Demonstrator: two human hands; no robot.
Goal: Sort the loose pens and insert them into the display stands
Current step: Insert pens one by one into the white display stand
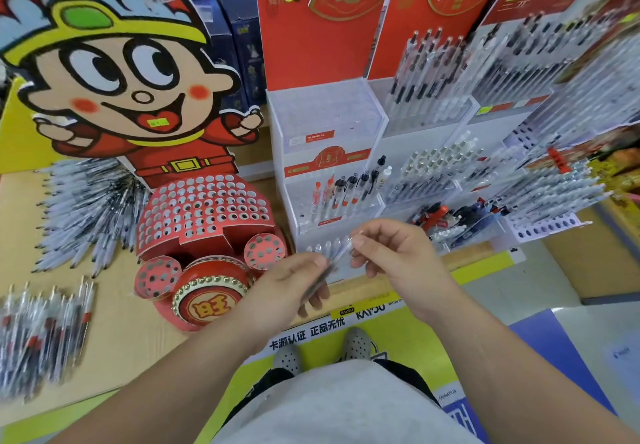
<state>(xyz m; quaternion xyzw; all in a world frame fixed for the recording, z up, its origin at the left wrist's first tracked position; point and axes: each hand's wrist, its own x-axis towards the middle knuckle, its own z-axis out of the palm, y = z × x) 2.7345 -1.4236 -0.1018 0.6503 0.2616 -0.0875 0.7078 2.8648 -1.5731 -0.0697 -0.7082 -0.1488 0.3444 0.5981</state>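
Left hand (291, 284) grips pen bundle (334, 258); right hand (394, 256) pinches its top. Suggested: draw one, seat upright in acrylic stand (346, 121).

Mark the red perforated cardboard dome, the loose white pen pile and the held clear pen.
red perforated cardboard dome (202, 213): head view, holed face.
loose white pen pile (86, 208): head view, middle.
clear pen (337, 254): head view, exposed barrel.

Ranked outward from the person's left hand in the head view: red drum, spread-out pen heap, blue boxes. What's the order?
From the left hand:
1. red drum, just to its left.
2. pen heap, far left on the table.
3. blue boxes, at the back, behind the cartoon cutout.
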